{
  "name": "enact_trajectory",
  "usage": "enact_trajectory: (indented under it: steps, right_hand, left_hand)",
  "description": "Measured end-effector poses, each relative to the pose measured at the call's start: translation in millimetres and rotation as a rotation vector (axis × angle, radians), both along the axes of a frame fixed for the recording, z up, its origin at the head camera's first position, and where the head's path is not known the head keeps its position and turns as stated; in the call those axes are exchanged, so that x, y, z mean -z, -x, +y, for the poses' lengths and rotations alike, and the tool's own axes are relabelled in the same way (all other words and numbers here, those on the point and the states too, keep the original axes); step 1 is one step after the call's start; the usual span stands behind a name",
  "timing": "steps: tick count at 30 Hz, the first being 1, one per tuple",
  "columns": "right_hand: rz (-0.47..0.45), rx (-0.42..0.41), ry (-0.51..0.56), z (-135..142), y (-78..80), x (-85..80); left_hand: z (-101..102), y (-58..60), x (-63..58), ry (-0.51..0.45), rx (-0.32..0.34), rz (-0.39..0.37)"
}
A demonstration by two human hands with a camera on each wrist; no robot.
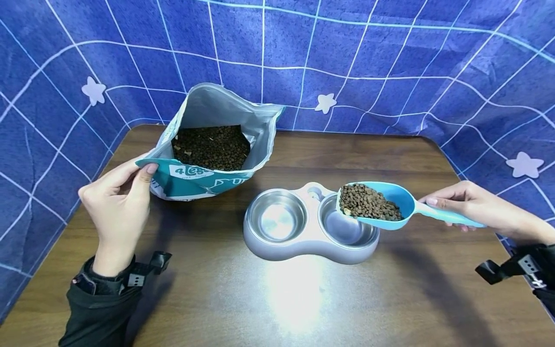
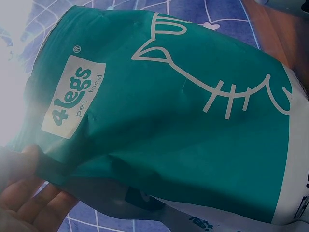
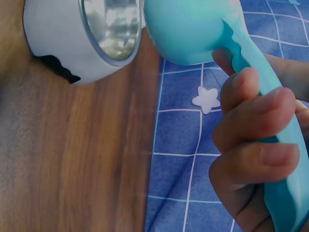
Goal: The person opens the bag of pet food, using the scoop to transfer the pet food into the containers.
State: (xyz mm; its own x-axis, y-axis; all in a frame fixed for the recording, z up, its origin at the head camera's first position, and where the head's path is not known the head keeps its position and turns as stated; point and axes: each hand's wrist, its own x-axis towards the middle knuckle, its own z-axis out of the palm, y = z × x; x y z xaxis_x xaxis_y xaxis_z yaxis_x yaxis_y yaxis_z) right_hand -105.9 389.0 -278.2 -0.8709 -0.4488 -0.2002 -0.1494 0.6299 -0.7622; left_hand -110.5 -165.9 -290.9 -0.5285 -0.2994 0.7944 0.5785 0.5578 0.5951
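My left hand (image 1: 123, 197) pinches the near left corner of an upright green pet food bag (image 1: 195, 180) between thumb and fingers. Its mouth gapes wide, and brown kibble (image 1: 212, 147) shows inside. In the left wrist view the printed front of the bag (image 2: 193, 140) fills most of the picture. My right hand (image 1: 461, 205) grips the handle of a light blue scoop (image 1: 401, 197) heaped with kibble (image 1: 368, 202). The scoop's front edge overlaps the right metal bowl (image 1: 347, 231) of a grey double feeder (image 1: 303, 248). Bare metal shows in the left bowl (image 1: 278, 217).
The feeder stands mid-table on a brown wooden tabletop (image 1: 208, 289). A blue cloth (image 1: 286, 53) with white lines and stars hangs behind the table and at its sides. The bag stands at the back left, left of the feeder.
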Motion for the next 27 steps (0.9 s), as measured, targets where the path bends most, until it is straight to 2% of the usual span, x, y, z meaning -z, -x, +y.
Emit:
enact_trajectory:
  steps: [12,19,27]
  right_hand:
    - [-0.092,0.048,-0.105,10,-0.9,5.3]
    - [-0.104,-0.035,-0.106,9,5.1,5.8]
    - [-0.141,-0.022,-0.173,5,10.7,0.8]
  left_hand:
    - [0,2.7,0.6,-0.023,0.023,0.002]
    - [0,2.5,1.1,-0.022,0.016,-0.001]
    - [-1,3.3,3.4,-0.05,0.025,-0.001]
